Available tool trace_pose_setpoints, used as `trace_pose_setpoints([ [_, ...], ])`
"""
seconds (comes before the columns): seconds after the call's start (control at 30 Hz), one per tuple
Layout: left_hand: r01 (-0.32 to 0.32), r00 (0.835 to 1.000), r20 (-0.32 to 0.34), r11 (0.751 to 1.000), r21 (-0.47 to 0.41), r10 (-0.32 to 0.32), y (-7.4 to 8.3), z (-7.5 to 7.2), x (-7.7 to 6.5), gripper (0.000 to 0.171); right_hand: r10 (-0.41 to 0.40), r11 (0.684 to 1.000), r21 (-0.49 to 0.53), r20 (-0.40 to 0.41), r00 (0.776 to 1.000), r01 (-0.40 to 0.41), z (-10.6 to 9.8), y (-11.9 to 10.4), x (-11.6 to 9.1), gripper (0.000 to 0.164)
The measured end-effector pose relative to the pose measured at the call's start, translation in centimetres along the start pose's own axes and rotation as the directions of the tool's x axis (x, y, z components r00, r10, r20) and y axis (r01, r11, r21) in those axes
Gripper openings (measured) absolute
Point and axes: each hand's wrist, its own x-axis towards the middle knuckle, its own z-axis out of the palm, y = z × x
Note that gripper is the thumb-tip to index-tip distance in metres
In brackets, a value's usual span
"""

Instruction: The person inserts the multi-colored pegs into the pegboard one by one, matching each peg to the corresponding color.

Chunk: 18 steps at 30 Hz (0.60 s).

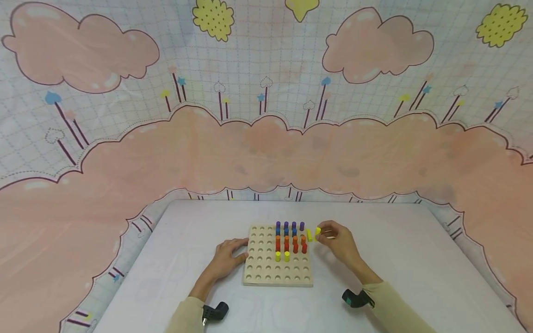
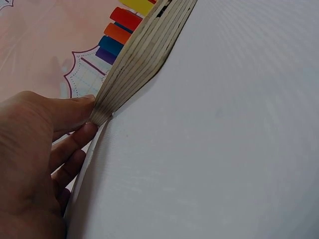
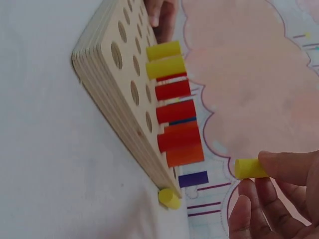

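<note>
A wooden pegboard [image 1: 278, 284] lies on the table, with rows of purple, blue, orange and red pegs [image 1: 286, 244] upright in its holes. Two yellow pegs [image 1: 282, 256] stand in front of the red row. My left hand [image 1: 226, 256] rests against the board's left edge; in the left wrist view the thumb and fingers touch the board's layered side [image 2: 144, 55]. Off the board's right edge, my right hand [image 1: 339, 241] pinches a yellow peg [image 3: 249, 169] between thumb and fingertips. Another yellow peg [image 3: 169, 198] lies on the table beside the board, near the right hand.
A white cloth covers the table [image 1: 395, 249]. Behind it hangs a backdrop [image 1: 250, 157] printed with pink clouds. Dark wrist-worn devices sit at both sleeves, the right one [image 1: 356, 298] nearer the board's front right. Empty round holes fill the board's left and front parts.
</note>
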Motion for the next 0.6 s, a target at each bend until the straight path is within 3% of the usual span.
trace_pose_setpoints([
  [0.6,0.01,1.0,0.001,1.0,-0.004,-0.01,-0.5,0.0,0.1,0.045,-0.016,0.998,0.06,0.042,0.999,0.013,3.2,-0.7,-2.8,0.021],
])
